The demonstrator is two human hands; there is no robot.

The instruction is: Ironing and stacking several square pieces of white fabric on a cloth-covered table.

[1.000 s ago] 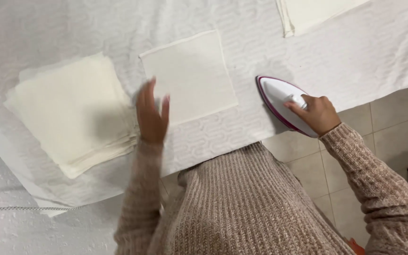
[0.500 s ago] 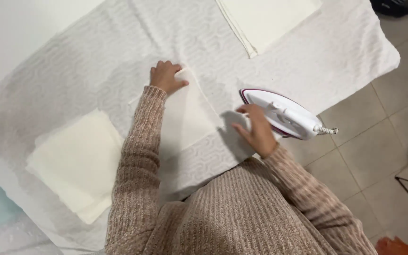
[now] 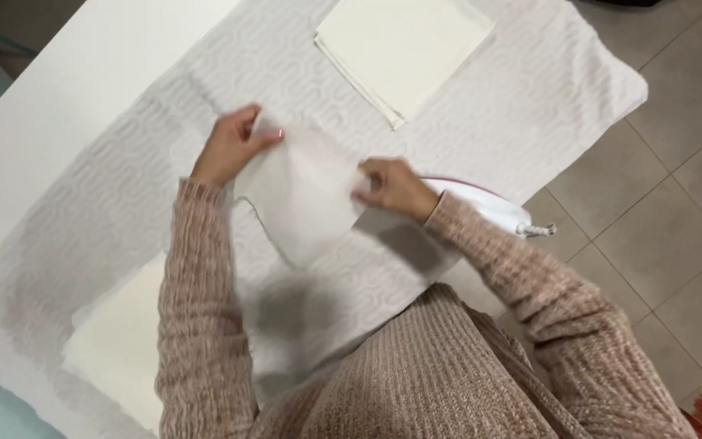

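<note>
Far left, low: a stack of cream cloths lies flat on the white textured cover spread over the table, partly hidden by the left sleeve. It sits within easy reach, well clear of the middle of the cover. Centre: the left hand pinches the upper left corner of a single white cloth square, thumb and fingers closed on the edge. The right hand pinches the opposite edge, fingers curled shut on it. Between them the cloth is lifted off the cover and hangs slack, lower corner drooping toward the person; a grip at two edges keeps it spread and uncreased. Just right, behind the right wrist: a white iron with a pink rim, resting near the cover's edge, no hand on it, set aside so both hands can work the cloth. Upper right: a second neat stack of cream cloths, apart from the hands.
</note>
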